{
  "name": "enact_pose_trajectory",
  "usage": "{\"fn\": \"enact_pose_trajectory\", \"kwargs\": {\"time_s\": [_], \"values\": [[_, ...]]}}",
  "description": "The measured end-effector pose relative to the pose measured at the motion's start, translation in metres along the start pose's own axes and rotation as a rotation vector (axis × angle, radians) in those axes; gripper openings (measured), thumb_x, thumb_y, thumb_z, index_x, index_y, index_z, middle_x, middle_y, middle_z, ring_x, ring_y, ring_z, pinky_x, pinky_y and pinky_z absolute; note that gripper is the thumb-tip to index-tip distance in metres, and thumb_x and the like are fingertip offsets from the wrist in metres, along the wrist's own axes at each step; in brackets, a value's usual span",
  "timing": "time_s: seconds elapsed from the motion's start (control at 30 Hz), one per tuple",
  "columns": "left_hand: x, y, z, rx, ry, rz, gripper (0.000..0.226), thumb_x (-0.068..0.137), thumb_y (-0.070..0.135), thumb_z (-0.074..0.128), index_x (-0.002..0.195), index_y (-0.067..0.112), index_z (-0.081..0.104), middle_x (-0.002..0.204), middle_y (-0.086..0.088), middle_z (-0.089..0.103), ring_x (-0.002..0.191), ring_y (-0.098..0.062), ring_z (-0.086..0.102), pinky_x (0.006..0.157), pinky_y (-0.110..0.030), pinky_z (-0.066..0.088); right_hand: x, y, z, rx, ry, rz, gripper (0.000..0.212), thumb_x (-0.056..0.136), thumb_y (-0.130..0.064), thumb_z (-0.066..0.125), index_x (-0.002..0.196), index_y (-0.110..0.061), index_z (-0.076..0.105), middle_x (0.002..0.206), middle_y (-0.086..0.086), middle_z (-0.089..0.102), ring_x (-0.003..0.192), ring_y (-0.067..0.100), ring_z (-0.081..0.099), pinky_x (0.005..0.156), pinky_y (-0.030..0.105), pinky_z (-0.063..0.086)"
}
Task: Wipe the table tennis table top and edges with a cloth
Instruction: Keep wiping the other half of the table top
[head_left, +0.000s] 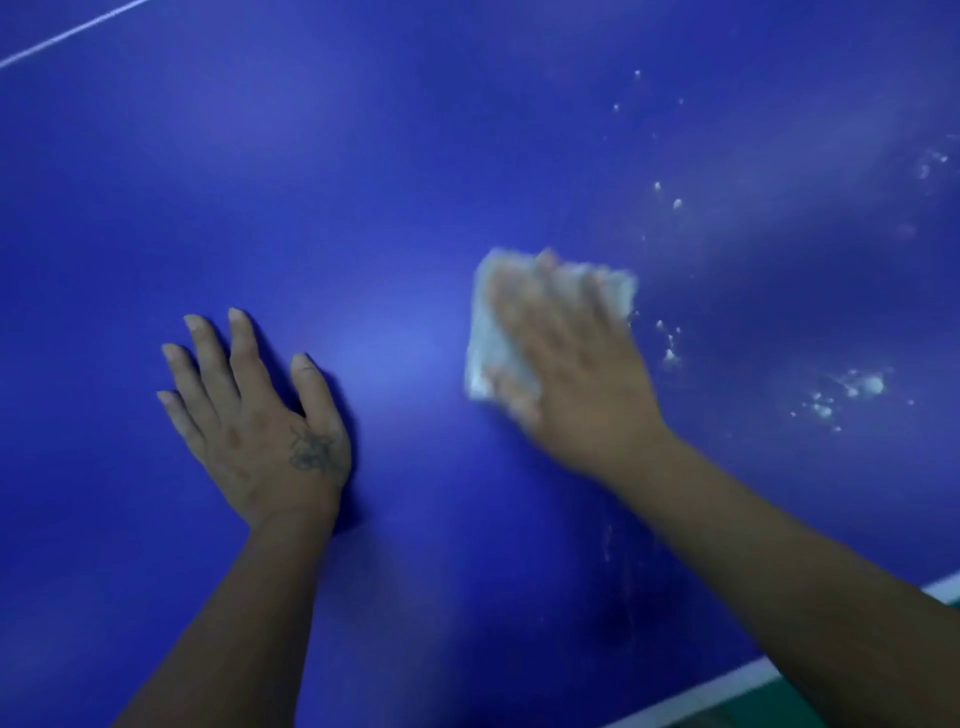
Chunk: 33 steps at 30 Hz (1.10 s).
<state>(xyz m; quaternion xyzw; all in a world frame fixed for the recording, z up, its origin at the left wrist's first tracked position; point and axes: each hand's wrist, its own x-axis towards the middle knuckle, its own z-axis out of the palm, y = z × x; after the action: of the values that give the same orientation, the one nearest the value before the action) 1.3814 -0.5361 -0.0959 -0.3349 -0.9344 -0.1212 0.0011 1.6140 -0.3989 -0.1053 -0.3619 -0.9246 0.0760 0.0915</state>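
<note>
The blue table tennis table top (415, 182) fills almost the whole head view. My right hand (576, 358) lies flat with spread fingers on a folded white cloth (488, 343) and presses it onto the surface; hand and cloth are motion-blurred. My left hand (260, 415) rests flat on the table to the left, fingers straight and spread, holding nothing. White specks and smears (841, 389) dot the table right of the cloth.
A white line (67, 36) crosses the far left corner of the table. The table's near edge with its white border (727, 686) runs along the bottom right, with green floor beyond it. More white spots (667, 195) lie further up the table.
</note>
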Motion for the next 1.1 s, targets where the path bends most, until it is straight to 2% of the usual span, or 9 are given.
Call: {"fn": "enact_pose_trajectory", "kwargs": {"time_s": [0.1,0.3,0.43,0.53,0.67,0.77,0.87,0.97,1.1], "values": [[-0.002,-0.001,-0.001,-0.002,0.008,0.013,0.065,0.113,0.048,0.037,0.171,0.018,0.030,0.181,-0.007,0.018,0.169,-0.031,0.009,0.137,-0.054,0.005,0.007,-0.009,-0.007,0.022,0.001,0.415,0.070,0.110,-0.047,0.034,0.172,-0.017,0.019,0.180,0.002,0.015,0.167,0.032,0.010,0.134,0.057,0.006],[-0.023,-0.004,-0.011,-0.146,-0.050,0.261,0.055,0.115,0.028,0.044,0.163,0.002,0.043,0.175,-0.016,0.032,0.166,-0.035,0.022,0.136,-0.056,0.011,-0.084,-0.073,-0.005,0.067,-0.090,-0.230,0.064,0.111,-0.043,0.049,0.166,-0.013,0.038,0.175,0.005,0.031,0.164,0.032,0.023,0.131,0.060,0.021],[-0.079,-0.004,-0.022,-0.176,-0.061,0.451,0.053,0.111,0.027,0.050,0.159,0.004,0.050,0.172,-0.016,0.040,0.163,-0.036,0.030,0.135,-0.057,0.016,-0.061,-0.018,-0.016,-0.025,-0.013,0.070,0.062,0.113,-0.041,0.048,0.166,-0.012,0.036,0.174,0.004,0.031,0.163,0.035,0.025,0.131,0.061,0.020],[-0.124,-0.014,-0.029,-0.122,-0.113,0.376,0.057,0.112,0.033,0.047,0.164,0.009,0.045,0.176,-0.010,0.032,0.167,-0.029,0.021,0.136,-0.056,0.015,-0.055,-0.036,-0.019,0.001,-0.021,0.403,0.068,0.112,-0.044,0.032,0.172,-0.016,0.018,0.180,0.001,0.012,0.167,0.031,0.009,0.133,0.058,0.008],[-0.153,-0.030,-0.028,-0.014,-0.107,0.262,0.058,0.115,0.041,0.037,0.168,0.017,0.039,0.179,-0.011,0.024,0.168,-0.032,0.015,0.136,-0.057,0.013,-0.123,-0.114,-0.002,0.058,-0.045,0.125,0.067,0.113,-0.040,0.039,0.171,-0.010,0.023,0.180,0.008,0.015,0.167,0.035,0.010,0.130,0.064,0.017],[-0.152,-0.031,-0.026,-0.007,-0.092,0.280,0.058,0.115,0.042,0.035,0.168,0.021,0.040,0.180,-0.011,0.023,0.168,-0.032,0.013,0.136,-0.054,0.010,-0.143,-0.097,-0.006,0.026,-0.050,-0.106,0.067,0.111,-0.042,0.050,0.168,-0.011,0.033,0.177,0.007,0.026,0.165,0.032,0.020,0.131,0.061,0.021],[-0.154,-0.029,-0.028,-0.011,-0.110,0.262,0.059,0.114,0.044,0.034,0.169,0.023,0.036,0.181,-0.009,0.019,0.169,-0.031,0.009,0.137,-0.054,0.008,-0.105,-0.052,-0.014,-0.021,-0.005,0.090,0.064,0.112,-0.041,0.048,0.167,-0.010,0.034,0.175,0.007,0.029,0.164,0.035,0.023,0.130,0.062,0.021],[-0.154,-0.029,-0.029,-0.001,-0.131,0.251,0.061,0.114,0.046,0.031,0.170,0.024,0.034,0.182,-0.007,0.017,0.169,-0.031,0.009,0.137,-0.053,0.007,-0.085,-0.058,-0.018,0.016,-0.051,0.379,0.069,0.113,-0.046,0.032,0.173,-0.017,0.014,0.181,-0.001,0.008,0.168,0.027,0.003,0.134,0.055,0.004],[-0.153,-0.028,-0.030,-0.003,-0.126,0.250,0.060,0.114,0.045,0.031,0.170,0.023,0.034,0.181,-0.009,0.017,0.169,-0.032,0.010,0.137,-0.054,0.008,-0.156,-0.131,-0.004,0.044,-0.031,0.204,0.068,0.113,-0.040,0.039,0.172,-0.013,0.018,0.181,0.005,0.010,0.167,0.032,0.007,0.131,0.062,0.015]]}}
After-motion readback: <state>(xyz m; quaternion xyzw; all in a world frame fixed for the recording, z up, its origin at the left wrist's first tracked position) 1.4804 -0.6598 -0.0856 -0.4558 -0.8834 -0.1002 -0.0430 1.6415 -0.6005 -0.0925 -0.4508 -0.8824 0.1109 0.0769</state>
